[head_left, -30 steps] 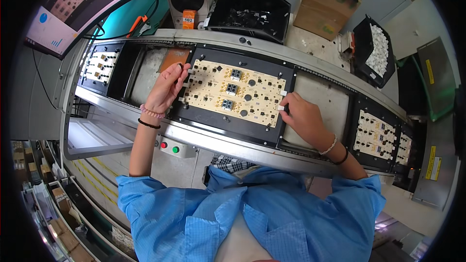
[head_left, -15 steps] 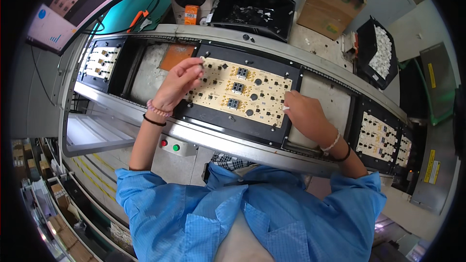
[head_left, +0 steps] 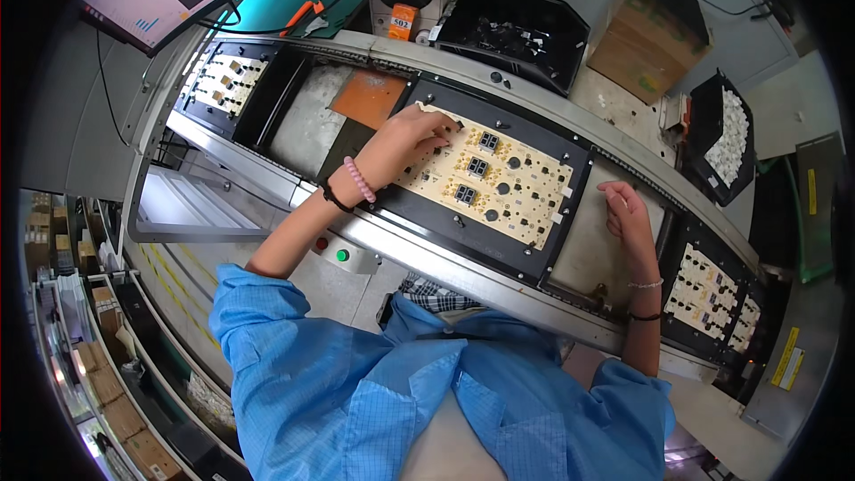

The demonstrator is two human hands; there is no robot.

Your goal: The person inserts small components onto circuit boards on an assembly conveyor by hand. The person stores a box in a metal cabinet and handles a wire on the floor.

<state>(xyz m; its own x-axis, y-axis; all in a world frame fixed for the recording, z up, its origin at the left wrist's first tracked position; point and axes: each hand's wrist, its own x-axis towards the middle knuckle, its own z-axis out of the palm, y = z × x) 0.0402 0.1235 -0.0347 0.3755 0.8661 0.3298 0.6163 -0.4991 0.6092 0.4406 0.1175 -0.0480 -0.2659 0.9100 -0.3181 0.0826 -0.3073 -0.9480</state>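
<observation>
A cream circuit board point(head_left: 527, 203) lies in a black fixture point(head_left: 494, 252) on the conveyor. Down its middle run black square digit displays point(head_left: 477, 167), with round black parts point(head_left: 503, 188) beside them. My left hand point(head_left: 396, 150) reaches over the board's left part, fingers bent and drawn together at a small dark part by the upper display; whether they grip it is hidden. My right hand point(head_left: 631, 218) hovers off the board's right side with fingers curled; no object shows in it. Small white connectors point(head_left: 567, 192) sit on the board's right edge.
More boards in fixtures stand along the conveyor at left point(head_left: 227, 80) and right point(head_left: 702, 294). Behind it are a black bin point(head_left: 508, 31) of dark parts, a cardboard box point(head_left: 646, 44) and a black bin of white pieces point(head_left: 730, 138). A green-and-red button box point(head_left: 343, 256) hangs at the front.
My left hand has moved right across the board toward the upper display. My right hand has drawn back from the board's right edge, and white connectors now show there. The view has shifted.
</observation>
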